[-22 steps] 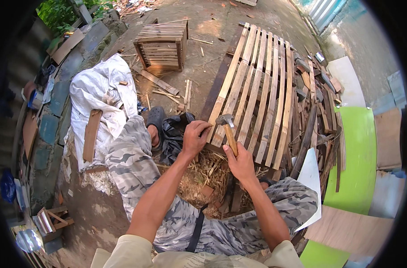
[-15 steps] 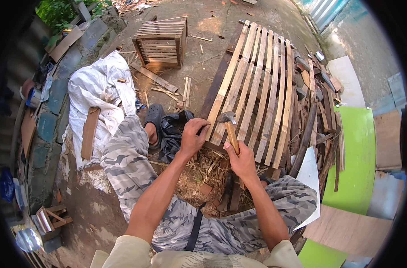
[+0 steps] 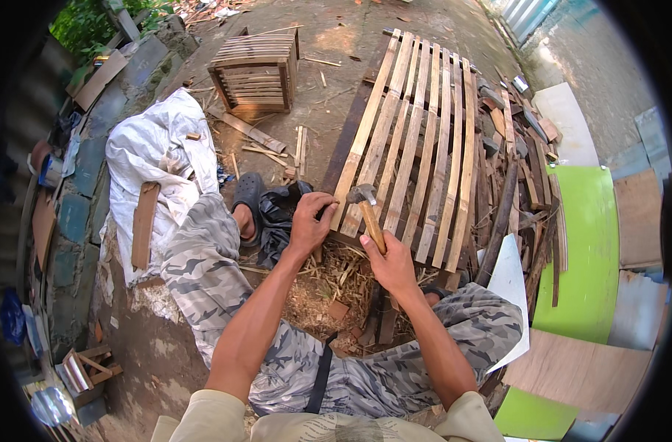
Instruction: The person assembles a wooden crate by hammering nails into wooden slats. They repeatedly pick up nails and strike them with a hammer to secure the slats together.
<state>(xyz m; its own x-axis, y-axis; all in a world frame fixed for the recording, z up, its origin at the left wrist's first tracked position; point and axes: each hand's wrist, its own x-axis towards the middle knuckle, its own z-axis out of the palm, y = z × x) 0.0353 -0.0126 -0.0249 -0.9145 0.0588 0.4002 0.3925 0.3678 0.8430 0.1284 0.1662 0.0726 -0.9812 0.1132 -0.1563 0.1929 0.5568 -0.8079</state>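
A long slatted panel [image 3: 414,147] of bamboo or wood strips on a dark frame lies in front of me, slanting away to the right. My left hand [image 3: 310,225] is at its near left corner, thumb and fingertips pinched together by the end of the outermost slat. Whatever is between those fingertips is too small to make out. In my right hand [image 3: 392,267] is a claw hammer [image 3: 371,215], gripped by its wooden handle. The metal head is up over the near ends of the slats, a short way right of my left hand and apart from it.
A small slatted crate [image 3: 255,74] stands beyond on the ground. At left, a white sack [image 3: 163,140] bears a brown board [image 3: 145,225]. Scrap wood [image 3: 509,158] is heaped along the panel's right side, beside a green sheet [image 3: 583,250]. Shavings [image 3: 325,295] lie between my legs.
The hammer and my right hand have moved left, nearer my left hand. My left hand keeps its pinch at the slat's end. The whole view has shifted slightly.
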